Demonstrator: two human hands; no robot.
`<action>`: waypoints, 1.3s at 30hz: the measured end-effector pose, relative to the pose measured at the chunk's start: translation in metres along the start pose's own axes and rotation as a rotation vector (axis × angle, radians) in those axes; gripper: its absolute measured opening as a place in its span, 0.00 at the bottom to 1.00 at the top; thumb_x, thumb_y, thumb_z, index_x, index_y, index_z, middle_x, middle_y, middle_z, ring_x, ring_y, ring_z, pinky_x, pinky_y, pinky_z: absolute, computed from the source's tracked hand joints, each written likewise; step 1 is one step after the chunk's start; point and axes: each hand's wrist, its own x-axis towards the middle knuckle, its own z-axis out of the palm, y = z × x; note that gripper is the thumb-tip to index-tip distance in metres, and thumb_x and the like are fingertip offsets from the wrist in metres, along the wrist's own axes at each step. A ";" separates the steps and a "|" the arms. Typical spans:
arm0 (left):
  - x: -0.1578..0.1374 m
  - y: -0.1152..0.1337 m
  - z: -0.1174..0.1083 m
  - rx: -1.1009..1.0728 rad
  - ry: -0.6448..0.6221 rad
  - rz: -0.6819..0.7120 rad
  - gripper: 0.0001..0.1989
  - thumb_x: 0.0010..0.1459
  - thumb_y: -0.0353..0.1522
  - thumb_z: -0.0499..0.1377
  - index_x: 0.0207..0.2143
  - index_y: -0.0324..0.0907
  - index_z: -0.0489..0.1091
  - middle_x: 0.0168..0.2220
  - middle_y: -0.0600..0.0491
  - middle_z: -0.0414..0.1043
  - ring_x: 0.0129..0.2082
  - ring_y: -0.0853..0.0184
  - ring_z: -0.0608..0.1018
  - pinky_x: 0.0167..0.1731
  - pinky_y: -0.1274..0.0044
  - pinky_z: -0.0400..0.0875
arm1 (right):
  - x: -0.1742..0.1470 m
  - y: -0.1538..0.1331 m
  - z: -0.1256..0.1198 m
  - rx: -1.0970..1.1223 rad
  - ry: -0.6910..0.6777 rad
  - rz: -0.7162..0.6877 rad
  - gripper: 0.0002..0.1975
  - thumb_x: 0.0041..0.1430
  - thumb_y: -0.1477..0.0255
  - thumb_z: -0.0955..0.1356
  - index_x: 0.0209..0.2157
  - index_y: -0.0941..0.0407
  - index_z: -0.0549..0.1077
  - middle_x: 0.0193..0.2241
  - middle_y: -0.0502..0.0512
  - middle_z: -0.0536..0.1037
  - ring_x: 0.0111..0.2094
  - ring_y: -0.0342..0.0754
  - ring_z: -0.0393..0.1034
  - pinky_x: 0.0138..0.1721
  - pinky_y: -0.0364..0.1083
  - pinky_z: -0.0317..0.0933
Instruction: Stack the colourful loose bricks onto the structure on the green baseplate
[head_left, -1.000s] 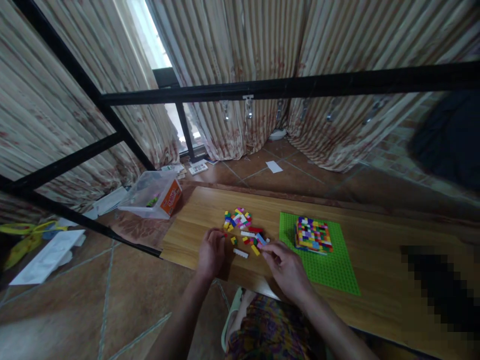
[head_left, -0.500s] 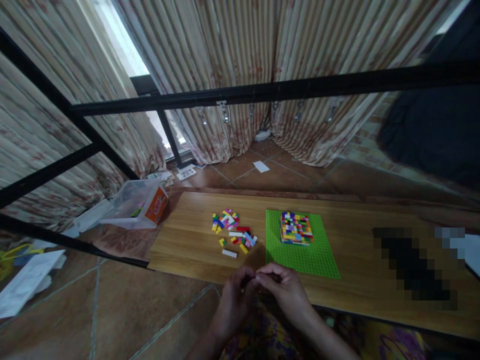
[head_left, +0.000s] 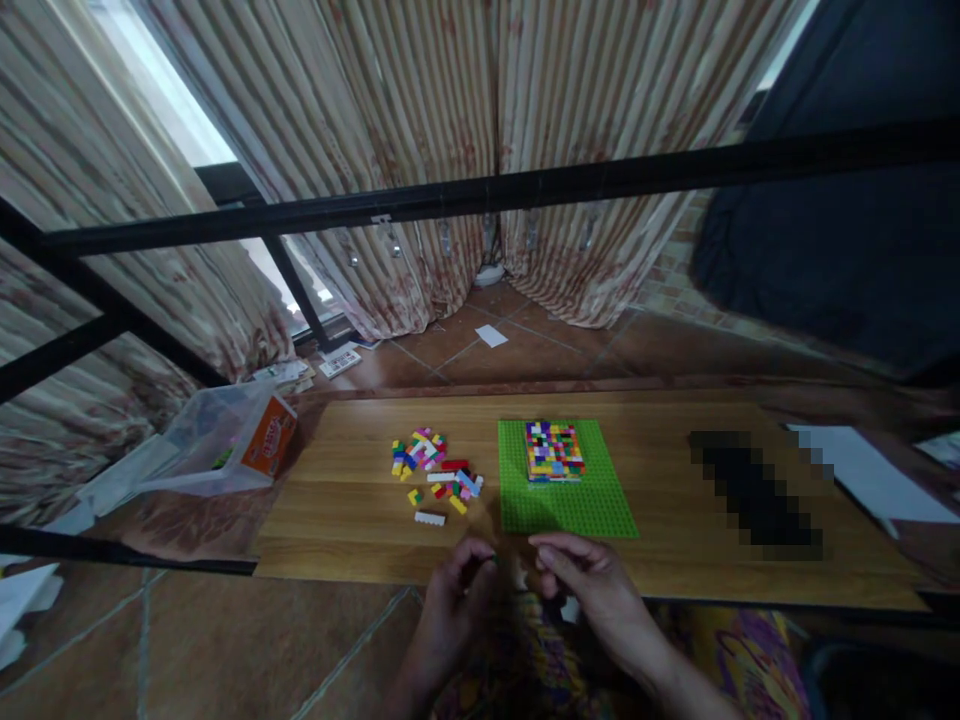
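My left hand (head_left: 459,592) is at the table's front edge, thumb and forefinger curled into a pinch. A tiny dark speck shows at its fingertips, too small to name. My right hand (head_left: 589,580) is a short gap to the right, also pinched; whatever its fingertips hold, if anything, is hidden. Just beyond it lies a green studded baseplate (head_left: 600,500), bearing a multicoloured block of toy bricks (head_left: 555,452) built up near its far side. Left of the plate is a pile of loose bricks (head_left: 426,447), with a white brick (head_left: 430,519) nearest my left hand.
Everything stands on a wooden table (head_left: 330,500). A clear plastic bin (head_left: 217,420) with an orange label is off its left end. A blurred dark patch (head_left: 757,495) and a white sheet (head_left: 870,470) lie right. A black metal rail (head_left: 450,197) crosses behind the table.
My hands have drawn apart; the fingertips were together and now a gap shows between them. The view has turned right, so the table's things appear shifted left.
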 end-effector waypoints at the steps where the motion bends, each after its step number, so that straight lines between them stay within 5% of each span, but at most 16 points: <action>1: 0.002 -0.001 -0.005 0.041 0.029 0.014 0.11 0.59 0.41 0.57 0.32 0.41 0.68 0.26 0.56 0.66 0.27 0.70 0.69 0.28 0.81 0.65 | 0.001 -0.001 -0.004 -0.018 0.015 -0.014 0.19 0.44 0.54 0.74 0.31 0.55 0.80 0.18 0.47 0.70 0.18 0.40 0.62 0.22 0.42 0.58; 9: 0.023 -0.016 -0.047 0.290 0.245 0.132 0.13 0.57 0.41 0.57 0.37 0.42 0.71 0.35 0.51 0.75 0.36 0.63 0.77 0.38 0.75 0.71 | 0.014 -0.019 -0.032 -0.054 0.150 -0.117 0.19 0.44 0.55 0.74 0.29 0.56 0.77 0.17 0.48 0.72 0.20 0.42 0.65 0.25 0.43 0.61; 19: 0.039 -0.032 -0.072 0.413 0.435 0.119 0.17 0.55 0.45 0.57 0.35 0.40 0.72 0.31 0.49 0.78 0.32 0.61 0.79 0.34 0.73 0.74 | 0.043 -0.041 -0.052 -0.103 0.219 -0.216 0.21 0.47 0.54 0.72 0.34 0.57 0.74 0.28 0.55 0.79 0.27 0.46 0.74 0.32 0.47 0.69; 28: 0.040 -0.039 -0.071 0.451 0.431 0.159 0.17 0.56 0.45 0.56 0.37 0.40 0.72 0.35 0.48 0.78 0.36 0.60 0.80 0.36 0.73 0.74 | 0.084 -0.059 -0.049 -0.525 0.227 -0.506 0.13 0.58 0.60 0.66 0.38 0.54 0.74 0.34 0.54 0.80 0.36 0.49 0.75 0.39 0.48 0.68; 39: 0.039 -0.042 -0.070 0.446 0.434 0.170 0.15 0.57 0.43 0.56 0.38 0.41 0.70 0.34 0.49 0.78 0.35 0.61 0.80 0.36 0.74 0.74 | 0.087 -0.054 -0.045 -0.270 0.225 -0.465 0.11 0.52 0.62 0.71 0.32 0.54 0.78 0.28 0.50 0.78 0.30 0.45 0.70 0.34 0.45 0.64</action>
